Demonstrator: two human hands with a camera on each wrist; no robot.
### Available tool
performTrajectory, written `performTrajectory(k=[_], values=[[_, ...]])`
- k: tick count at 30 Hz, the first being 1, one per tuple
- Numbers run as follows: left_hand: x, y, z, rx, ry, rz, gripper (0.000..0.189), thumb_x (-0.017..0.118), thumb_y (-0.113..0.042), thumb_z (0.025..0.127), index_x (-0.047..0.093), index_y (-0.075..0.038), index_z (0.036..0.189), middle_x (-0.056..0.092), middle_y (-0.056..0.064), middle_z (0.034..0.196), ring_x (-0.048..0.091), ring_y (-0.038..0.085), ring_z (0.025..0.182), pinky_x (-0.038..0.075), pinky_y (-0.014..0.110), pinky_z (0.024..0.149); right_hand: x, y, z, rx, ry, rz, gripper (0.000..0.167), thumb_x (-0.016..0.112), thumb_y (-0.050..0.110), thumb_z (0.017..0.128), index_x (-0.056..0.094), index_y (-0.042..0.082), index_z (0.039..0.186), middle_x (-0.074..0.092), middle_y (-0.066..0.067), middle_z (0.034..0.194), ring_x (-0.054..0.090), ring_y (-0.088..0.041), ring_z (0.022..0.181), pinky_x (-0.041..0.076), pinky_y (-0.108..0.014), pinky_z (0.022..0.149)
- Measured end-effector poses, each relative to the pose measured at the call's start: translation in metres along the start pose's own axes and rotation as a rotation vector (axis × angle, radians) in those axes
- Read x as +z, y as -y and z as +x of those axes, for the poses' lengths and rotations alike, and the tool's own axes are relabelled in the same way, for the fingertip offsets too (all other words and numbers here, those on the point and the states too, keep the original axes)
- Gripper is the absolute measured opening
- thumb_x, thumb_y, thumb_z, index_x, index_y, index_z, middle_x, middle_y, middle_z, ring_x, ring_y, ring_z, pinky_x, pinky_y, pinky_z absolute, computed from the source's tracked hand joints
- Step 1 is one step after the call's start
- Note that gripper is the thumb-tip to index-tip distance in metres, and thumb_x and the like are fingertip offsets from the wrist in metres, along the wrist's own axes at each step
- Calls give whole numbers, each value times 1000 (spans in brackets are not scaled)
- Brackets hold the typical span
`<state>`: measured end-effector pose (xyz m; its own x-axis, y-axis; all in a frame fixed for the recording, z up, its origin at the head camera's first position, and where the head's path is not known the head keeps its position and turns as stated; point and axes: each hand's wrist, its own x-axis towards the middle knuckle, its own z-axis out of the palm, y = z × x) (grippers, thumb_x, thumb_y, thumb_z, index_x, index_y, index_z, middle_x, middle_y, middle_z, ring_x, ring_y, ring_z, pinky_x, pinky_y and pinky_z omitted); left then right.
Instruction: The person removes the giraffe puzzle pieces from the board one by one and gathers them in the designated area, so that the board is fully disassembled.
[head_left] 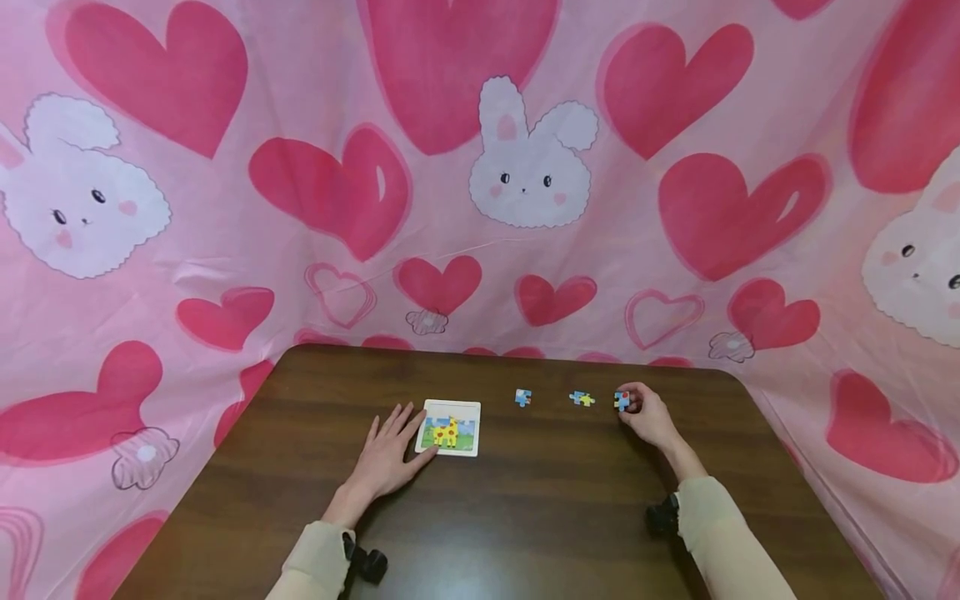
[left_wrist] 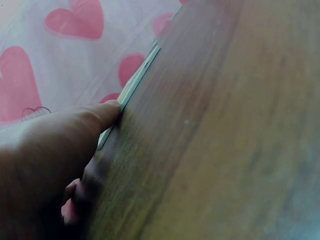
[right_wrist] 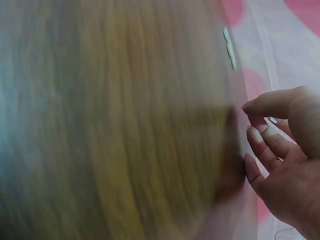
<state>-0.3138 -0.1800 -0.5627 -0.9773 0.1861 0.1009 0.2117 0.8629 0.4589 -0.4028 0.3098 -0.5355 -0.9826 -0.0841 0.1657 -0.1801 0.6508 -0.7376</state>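
A white-framed jigsaw tray (head_left: 478, 433) with a giraffe picture (head_left: 445, 434) lies left of centre on the table; pale backing shows across its upper part. Beside it my left hand (head_left: 384, 458) rests with fingers spread, thumb on the tray's lower edge and index finger at its left side. In the left wrist view the thumb (left_wrist: 102, 114) presses against the thin tray edge (left_wrist: 137, 80). On the far right, my right hand (head_left: 651, 419) pinches a blue and red puzzle piece (head_left: 622, 401) between thumb and fingers. In the right wrist view the fingers mostly hide it.
Two loose pieces lie between the tray and my right hand: a blue, white and red one (head_left: 522, 397) and a blue and yellow one (head_left: 581, 398). The dark wooden table (head_left: 495, 525) meets a pink curtain with hearts and rabbits (head_left: 480, 275) along its far edge.
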Motion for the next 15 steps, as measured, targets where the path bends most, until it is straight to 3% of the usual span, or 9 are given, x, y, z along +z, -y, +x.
performTrajectory(k=[7, 15], values=[[0, 0, 1, -4, 5, 4, 81, 69, -56, 103, 47, -14, 168, 37, 21, 178, 26, 44, 170, 12, 74, 136, -15, -11, -2, -16, 5, -62, 39, 77, -11, 89, 65, -14, 126, 71, -33, 109, 70, -41, 97, 54, -31, 82], [0, 0, 1, -9, 5, -1, 81, 69, -57, 102, 47, -15, 168, 37, 21, 178, 26, 44, 170, 12, 74, 136, -17, -18, -3, -17, -1, -106, 41, 77, -8, 92, 66, -15, 131, 72, -33, 111, 71, -42, 98, 54, -39, 84]])
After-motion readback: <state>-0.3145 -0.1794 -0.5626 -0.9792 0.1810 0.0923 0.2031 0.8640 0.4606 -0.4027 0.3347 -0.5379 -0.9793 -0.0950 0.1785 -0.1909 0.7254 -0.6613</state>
